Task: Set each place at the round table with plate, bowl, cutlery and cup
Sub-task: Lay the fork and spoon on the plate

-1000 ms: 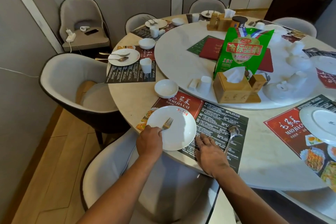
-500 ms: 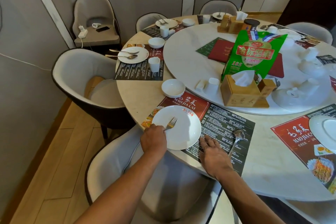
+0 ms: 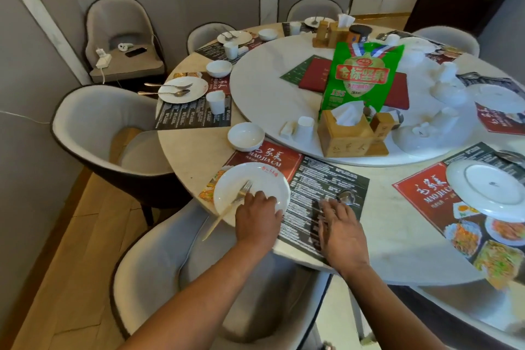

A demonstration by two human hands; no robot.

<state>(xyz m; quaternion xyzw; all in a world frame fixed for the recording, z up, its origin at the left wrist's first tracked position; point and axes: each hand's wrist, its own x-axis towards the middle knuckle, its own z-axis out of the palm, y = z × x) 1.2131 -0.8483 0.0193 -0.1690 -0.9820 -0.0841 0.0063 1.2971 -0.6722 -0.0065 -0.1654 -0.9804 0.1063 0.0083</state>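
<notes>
Places at upper left set; nearest unfinished: left hand [image 3: 257, 217] fingers resting on round white plate [image 3: 251, 189], right hand [image 3: 342, 229] fingers spread flat beside metal spoon [image 3: 346, 196], white cup [image 3: 305, 127] unplaced.

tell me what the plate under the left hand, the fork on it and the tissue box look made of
Plate: looks like glazed white ceramic, smooth with a soft sheen and a red printed mark near the rim.
Fork: probably polished metal, silvery tines and a thin, paler handle; the exact alloy can't be told.
Tissue box: appears to be light wood or bamboo, matte tan with engraved characters.
</notes>
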